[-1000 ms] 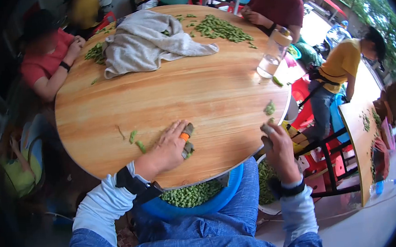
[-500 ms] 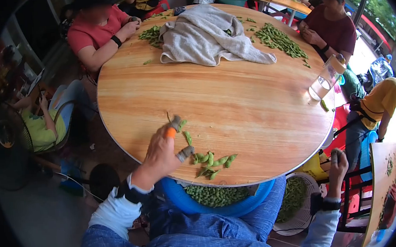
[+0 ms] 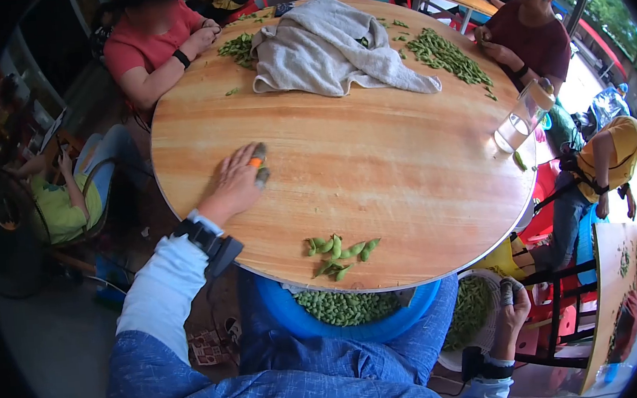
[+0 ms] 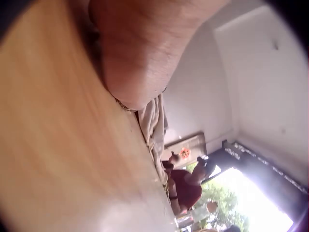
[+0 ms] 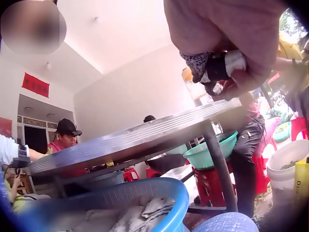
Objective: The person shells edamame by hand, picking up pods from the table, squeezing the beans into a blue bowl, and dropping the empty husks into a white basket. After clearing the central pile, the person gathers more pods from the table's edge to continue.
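My left hand (image 3: 237, 179) lies flat on the round wooden table (image 3: 377, 171), left of centre, fingers straight. Its fingertips (image 3: 257, 165) wear orange and grey guards. The left wrist view shows only the heel of that hand (image 4: 140, 53) pressed on the wood. A small heap of green bean pods (image 3: 338, 252) lies near the front edge, apart from the hand. My right hand (image 3: 513, 297) hangs below the table edge with wrapped fingers curled (image 5: 217, 65), beside a white basket of pods (image 3: 472, 314). Nothing shows in its grip.
A blue basin of pods (image 3: 347, 310) sits on my lap under the table edge. A grey cloth (image 3: 327, 43), more pod heaps (image 3: 446, 55) and a clear bottle (image 3: 520, 121) are further back. Seated people ring the table.
My left hand has left the pod heap and slid up and to the left, now flat on the wood. My right hand has dropped lower beside the white basket.
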Demonstrator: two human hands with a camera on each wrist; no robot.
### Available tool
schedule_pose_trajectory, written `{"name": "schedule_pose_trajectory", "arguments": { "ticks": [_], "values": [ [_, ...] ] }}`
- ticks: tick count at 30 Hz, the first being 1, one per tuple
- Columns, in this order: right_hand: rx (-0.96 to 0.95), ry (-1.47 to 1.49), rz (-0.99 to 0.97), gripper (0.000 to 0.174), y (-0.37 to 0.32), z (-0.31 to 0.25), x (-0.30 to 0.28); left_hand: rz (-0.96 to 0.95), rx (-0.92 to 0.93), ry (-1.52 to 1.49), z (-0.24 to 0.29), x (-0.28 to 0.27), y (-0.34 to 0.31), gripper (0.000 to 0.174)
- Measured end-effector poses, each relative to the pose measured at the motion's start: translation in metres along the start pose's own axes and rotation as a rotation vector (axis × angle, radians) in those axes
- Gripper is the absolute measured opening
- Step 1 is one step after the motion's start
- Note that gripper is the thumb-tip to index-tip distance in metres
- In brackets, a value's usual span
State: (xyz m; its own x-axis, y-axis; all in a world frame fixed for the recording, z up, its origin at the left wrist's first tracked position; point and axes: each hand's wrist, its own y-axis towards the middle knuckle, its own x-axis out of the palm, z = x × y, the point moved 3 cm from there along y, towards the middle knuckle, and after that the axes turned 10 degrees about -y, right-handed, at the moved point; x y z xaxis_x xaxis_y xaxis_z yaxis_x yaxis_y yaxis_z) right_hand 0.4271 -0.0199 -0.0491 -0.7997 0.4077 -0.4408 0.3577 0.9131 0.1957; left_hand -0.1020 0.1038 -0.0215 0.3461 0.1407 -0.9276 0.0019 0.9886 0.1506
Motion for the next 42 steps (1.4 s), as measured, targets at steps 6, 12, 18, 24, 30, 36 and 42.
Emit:
{"name": "schedule_pose_trajectory", "arguments": {
  "ticks": [6,12,18,24,30,36,42],
  "values": [
    [0.061,0.102,-0.009,0.016,-0.006,0.019,0.000,0.175,-0.398,0.269,-0.105,-0.067,-0.120,0.053],
    [0.062,0.240,-0.124,0.020,-0.007,-0.006,0.035,0.388,-0.088,-0.020,-0.017,-0.104,-0.121,0.032],
    [0.001,0.168,-0.213,0.017,-0.027,-0.064,0.055,-0.170,0.481,-0.581,0.122,-0.047,-0.063,0.025],
    [0.015,0.175,-0.254,0.011,-0.045,-0.053,0.055,-0.446,0.706,-0.339,0.135,0.006,-0.047,0.023],
    [0.021,0.296,-0.351,0.012,-0.039,-0.085,0.074,-0.382,0.592,-0.377,0.130,0.004,-0.043,0.015],
    [0.036,0.427,-0.569,0.021,-0.044,-0.134,0.116,-0.161,0.236,-0.544,0.122,-0.010,-0.035,0.019],
    [0.143,0.603,-0.803,0.041,-0.041,-0.161,0.157,-0.117,0.275,-0.911,0.146,-0.017,-0.055,0.039]
  ]
}}
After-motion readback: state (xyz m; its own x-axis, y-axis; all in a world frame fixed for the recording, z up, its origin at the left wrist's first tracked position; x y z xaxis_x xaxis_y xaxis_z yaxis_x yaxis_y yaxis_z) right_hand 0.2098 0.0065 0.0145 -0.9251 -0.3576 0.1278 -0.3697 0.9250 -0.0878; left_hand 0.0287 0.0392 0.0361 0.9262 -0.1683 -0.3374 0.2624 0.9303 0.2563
